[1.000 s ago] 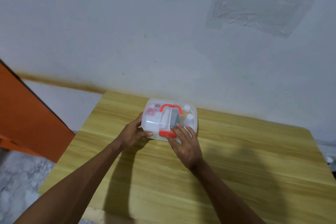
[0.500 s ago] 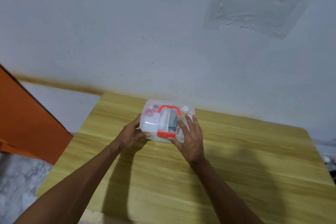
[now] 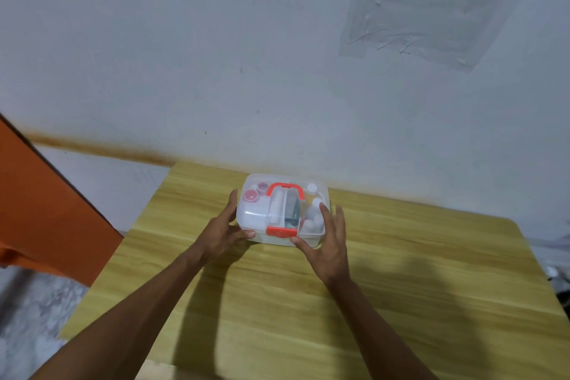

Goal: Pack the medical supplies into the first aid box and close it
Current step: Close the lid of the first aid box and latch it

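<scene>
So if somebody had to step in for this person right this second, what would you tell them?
Left hand: open, fingers along the left side of the first aid box, thumb on its front corner.
Right hand: open, fingers straight at the box's right end, thumb at the front edge beside the red latch.
The box sits on the wooden table near the wall.
Done: the supplies show through the clear lid, among them the pink-capped jars, and the lid is down.
Left: I cannot tell whether the latch has snapped shut. Press it to check, then let go.
</scene>
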